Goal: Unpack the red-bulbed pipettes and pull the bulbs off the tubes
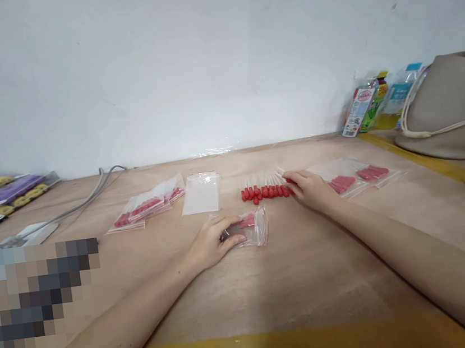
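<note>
My left hand [213,241] is closed on the edge of a clear zip bag [260,230], thumb below and fingers above. Inside that bag lie a few red pieces. Behind it is a row of red-tipped white sticks [272,191], red ends toward me. At the row's right end my right hand [310,188] pinches at the pale stem of one stick; its fingertips partly hide it. A stack of flat clear bags with white inside [200,194] lies left of the row.
Filled bags of red-tipped sticks lie at the left [147,206] and right [344,183]. A grey cable [91,197] and colourful packs [10,193] are at far left. Drink bottles [396,97] and a beige bag [449,108] stand at back right, near the wall [202,65].
</note>
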Motion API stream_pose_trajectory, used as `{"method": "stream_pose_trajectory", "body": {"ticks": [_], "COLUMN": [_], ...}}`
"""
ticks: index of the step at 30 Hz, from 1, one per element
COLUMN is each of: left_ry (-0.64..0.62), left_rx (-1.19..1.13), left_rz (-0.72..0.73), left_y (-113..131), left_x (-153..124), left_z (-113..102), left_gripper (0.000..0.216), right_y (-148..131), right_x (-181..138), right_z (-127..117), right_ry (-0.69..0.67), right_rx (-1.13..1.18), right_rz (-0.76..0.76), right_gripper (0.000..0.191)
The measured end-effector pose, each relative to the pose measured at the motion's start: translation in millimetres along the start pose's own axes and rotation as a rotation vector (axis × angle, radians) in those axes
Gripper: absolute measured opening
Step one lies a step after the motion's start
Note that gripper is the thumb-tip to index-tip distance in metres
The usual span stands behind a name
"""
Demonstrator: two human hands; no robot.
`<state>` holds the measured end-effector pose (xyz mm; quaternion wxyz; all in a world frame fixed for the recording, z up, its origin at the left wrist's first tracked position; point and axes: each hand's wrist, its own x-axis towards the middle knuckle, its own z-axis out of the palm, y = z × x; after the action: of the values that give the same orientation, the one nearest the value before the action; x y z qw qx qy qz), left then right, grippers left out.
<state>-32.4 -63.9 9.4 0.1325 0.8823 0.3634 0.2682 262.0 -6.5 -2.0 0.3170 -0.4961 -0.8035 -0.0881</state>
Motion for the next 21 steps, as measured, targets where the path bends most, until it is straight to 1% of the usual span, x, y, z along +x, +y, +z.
{"method": "stream_pose_trajectory", "body": {"ticks": [3,5,7,10,13,15,19,21], "left_ry": [0.004,0.005,0.002,-0.01,-0.009,-0.001,0.001,-0.01], "left_rx": [0.004,0.003,0.002,0.001,-0.003,-0.005,-0.004,-0.003], "left_rz": [0.01,0.013,0.01,0.001,-0.002,0.001,0.002,0.0], "left_y": [-0.4,-0.2,0.3,1.3,1.6,1.1,-0.1,-0.1], "left_x": [0.2,0.4,0.7,1.2,1.3,1.1,0.6,0.6], "left_z": [0.4,0.2,-0.3,-1.1,-1.0,-0.3,0.5,0.2], "left_gripper": [0.037,0.037,0.036,0.037,0.037,0.037,0.037,0.037], "right_y": [-2.1,-3.3,-3.9,-4.5,-6.2,-7.7,-9.4,-9.3], "right_x": [-0.9,-0.7,-1.0,-2.6,-3.8,-3.3,-0.2,1.0], "right_z": [3.4,4.0,3.5,1.8,0.9,1.6,4.6,6.1], "right_ry": [-0.057,-0.071,-0.068,-0.052,-0.023,0.001,0.036,0.06], "right_rx": [0.002,0.008,0.02,0.057,0.101,0.112,0.144,0.166], "right_rz": [-0.011,-0.02,-0.008,0.051,0.109,0.141,0.155,0.148], "right_gripper": [0.029,0.033,0.041,0.054,0.058,0.055,0.03,0.026]}}
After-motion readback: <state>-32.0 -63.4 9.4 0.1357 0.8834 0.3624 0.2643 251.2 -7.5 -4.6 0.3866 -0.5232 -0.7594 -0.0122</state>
